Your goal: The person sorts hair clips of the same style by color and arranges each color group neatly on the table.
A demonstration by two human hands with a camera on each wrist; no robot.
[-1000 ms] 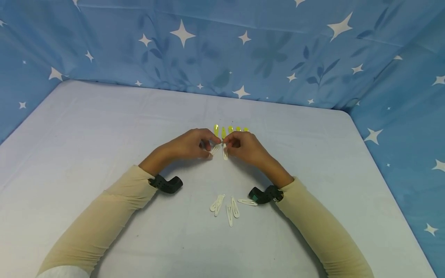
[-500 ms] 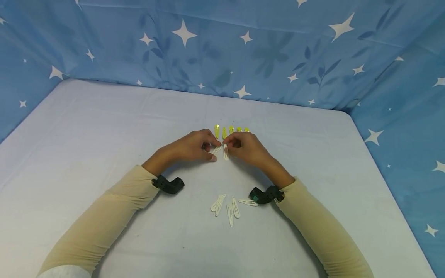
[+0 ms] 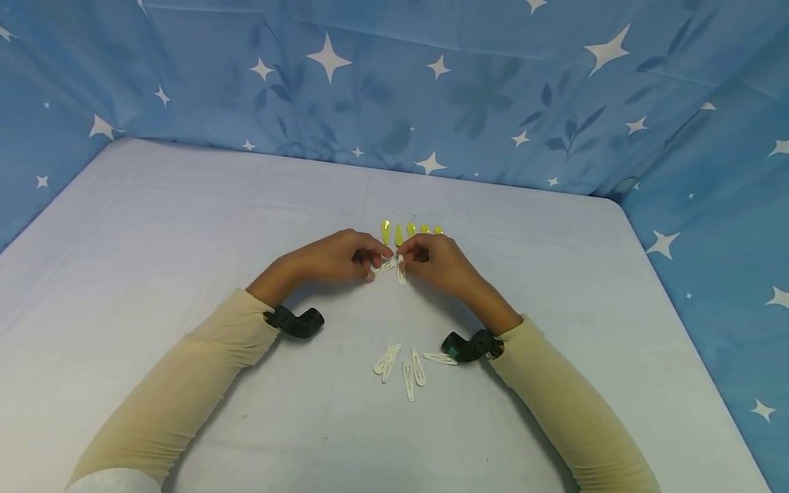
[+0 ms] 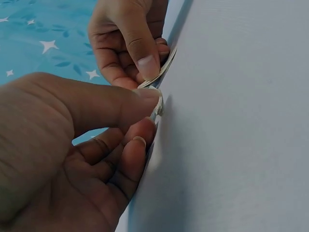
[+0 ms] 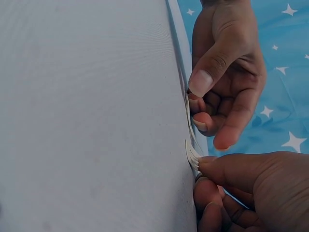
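Note:
Over the middle of the table my left hand (image 3: 345, 257) has its thumb and fingers on a white snap hair clip (image 3: 386, 266), which lies slanted. Just to the right, my right hand (image 3: 439, 260) pinches a second white snap hair clip (image 3: 401, 272) that points toward me. Seen from the left wrist, my left thumb (image 4: 140, 104) covers much of its clip (image 4: 160, 105). In the right wrist view, the right hand's clip (image 5: 191, 157) shows bent edges by the thumb tip, close to the tabletop. Both hands' fingertips nearly meet.
A row of several yellow hair clips (image 3: 385, 231) lies just beyond the hands, partly hidden by the right one. Nearer to me are several loose white hair clips (image 3: 418, 367). A blue star-patterned curtain (image 3: 394, 89) hangs behind the white-covered table (image 3: 216, 205).
The left hand's white clip has turned to a flatter slant, and its thumb has moved down, then back up. The right hand and its clip stay nearly still.

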